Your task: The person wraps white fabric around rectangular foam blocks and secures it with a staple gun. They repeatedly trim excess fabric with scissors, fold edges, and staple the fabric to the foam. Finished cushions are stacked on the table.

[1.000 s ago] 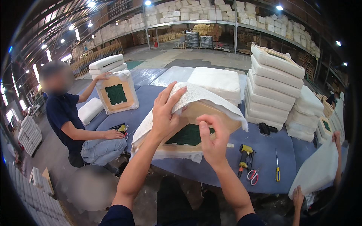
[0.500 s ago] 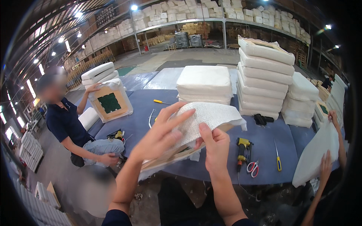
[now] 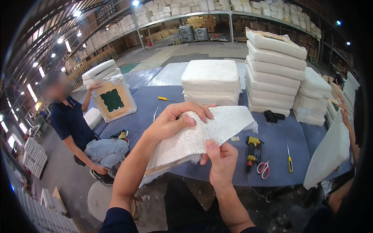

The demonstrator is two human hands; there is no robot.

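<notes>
Between my hands, tilted above the table's near edge, is a seat cushion (image 3: 229, 120) covered in white woven fabric. Part of its wooden frame (image 3: 159, 169) and fluffy white padding show along the lower side. My left hand (image 3: 182, 118) is closed on the fabric from above, gathering it between thumb and fingers. With the thumb on top, my right hand (image 3: 221, 163) grips the near edge of the fabric; its other fingers are mostly hidden underneath.
On the blue table (image 3: 217, 176) lie a yellow-and-black staple gun (image 3: 253, 152), red-and-white scissors (image 3: 263, 169) and two yellow-handled screwdrivers (image 3: 290, 164). White cushions (image 3: 274, 72) stand in stacks behind. A person (image 3: 74, 116) at left holds a cushion (image 3: 114, 99); another's arm (image 3: 347, 116) holds a white panel at right.
My left hand has gone from loosely spread fingers to a closed grip on the fabric. The fabric now covers more of the wooden frame. The panel at right has shifted slightly.
</notes>
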